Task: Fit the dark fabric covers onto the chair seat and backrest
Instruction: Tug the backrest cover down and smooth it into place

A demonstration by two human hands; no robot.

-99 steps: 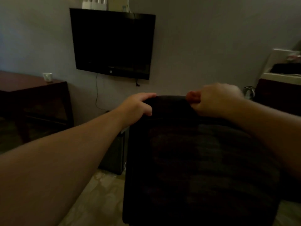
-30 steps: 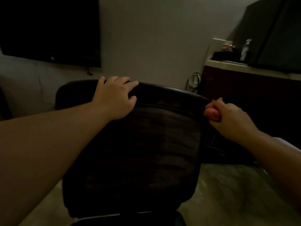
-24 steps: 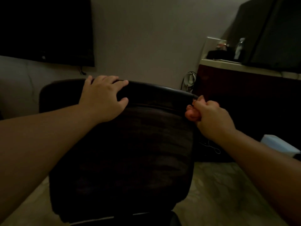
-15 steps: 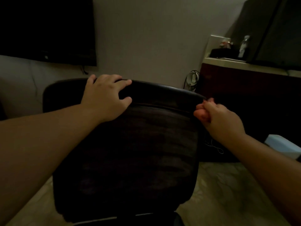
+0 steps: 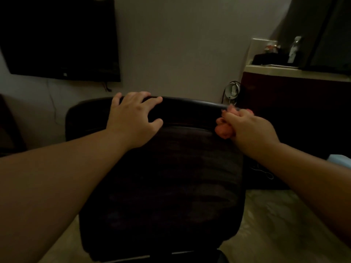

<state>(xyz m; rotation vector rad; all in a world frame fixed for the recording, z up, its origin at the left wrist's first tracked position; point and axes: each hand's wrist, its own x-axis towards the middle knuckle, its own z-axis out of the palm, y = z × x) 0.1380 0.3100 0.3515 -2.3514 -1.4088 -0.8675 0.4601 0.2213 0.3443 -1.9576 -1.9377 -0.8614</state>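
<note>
The chair's backrest (image 5: 163, 186) fills the middle of the head view, wrapped in a dark fabric cover (image 5: 190, 114) whose upper band runs along the top edge. My left hand (image 5: 133, 118) lies over that top edge left of centre, fingers spread and draped over the rim, thumb on the near face. My right hand (image 5: 245, 126) is at the backrest's upper right corner, fingers curled and pinching the cover's edge there. The seat is hidden below the backrest.
A dark wall-mounted screen (image 5: 57, 38) hangs at the upper left. A dark cabinet (image 5: 296, 111) with a pale top and small items stands at the right, cables near its base. The pale patterned floor (image 5: 275, 224) shows around the chair.
The view has swung right since the earliest frame. My right hand slid from the top edge to the upper right corner and now sits slightly inward and higher; my left hand stays on the rim.
</note>
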